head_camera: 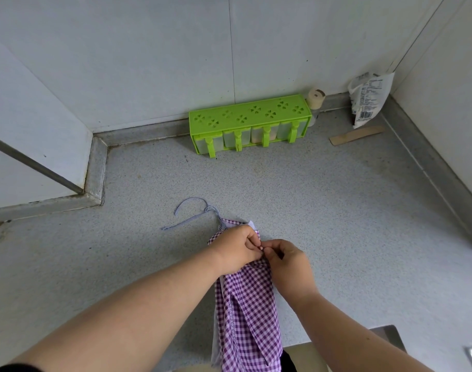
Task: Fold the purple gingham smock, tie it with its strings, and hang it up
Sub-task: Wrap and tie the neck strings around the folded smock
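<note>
Smock (249, 304): folded into a narrow strip on the counter (337, 210).
Left hand (237, 249): fingers pinched on the smock's top.
Right hand (290, 261): fingertips pinching there too.
String (188, 220): loose, far left of smock.

We saw an evenly lit scene under soft, diffuse light whose source we could not place. Shadows were faint: only a thin one lay under the green spice rack (249, 124) at twelve o'clock. The picture was sharp at the centre, the speckle of the countertop (337, 210) reading clearly. Wide-angle distortion bowed the wall (149, 63) seams toward ten and two o'clock. A small bright patch of glare showed at five o'clock.
</note>
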Available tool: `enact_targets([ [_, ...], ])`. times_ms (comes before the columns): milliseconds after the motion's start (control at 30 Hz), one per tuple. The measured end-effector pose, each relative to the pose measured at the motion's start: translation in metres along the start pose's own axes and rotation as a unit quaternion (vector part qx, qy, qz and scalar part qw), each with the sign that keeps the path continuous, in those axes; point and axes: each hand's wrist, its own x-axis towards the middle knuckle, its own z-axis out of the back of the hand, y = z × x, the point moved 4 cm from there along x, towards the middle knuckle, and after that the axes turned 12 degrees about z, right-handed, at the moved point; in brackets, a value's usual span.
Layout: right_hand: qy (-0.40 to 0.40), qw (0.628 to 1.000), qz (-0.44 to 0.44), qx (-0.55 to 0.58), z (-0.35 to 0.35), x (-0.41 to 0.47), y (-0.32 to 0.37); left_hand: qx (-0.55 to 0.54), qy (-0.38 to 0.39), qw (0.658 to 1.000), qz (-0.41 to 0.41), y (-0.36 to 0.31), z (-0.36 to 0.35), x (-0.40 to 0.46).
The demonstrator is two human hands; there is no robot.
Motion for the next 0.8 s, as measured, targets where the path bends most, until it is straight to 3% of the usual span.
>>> enact_targets([
  [167,0.070,0.983,0.094,-0.138,0.005,0.000,0.003,0.022,0.000,1.000,-0.004,-0.004,0.001,0.004],
  [300,0.147,0.961,0.095,-0.215,0.010,0.010,0.013,0.067,-0.020,0.997,-0.025,-0.007,0.001,0.002],
  [600,0.071,0.957,0.034,-0.280,0.006,0.021,0.003,0.192,-0.054,0.977,-0.076,-0.019,-0.007,-0.010],
  [800,0.034,0.923,0.184,-0.335,0.002,0.014,0.001,0.175,0.013,0.984,-0.032,-0.020,-0.005,-0.002],
])
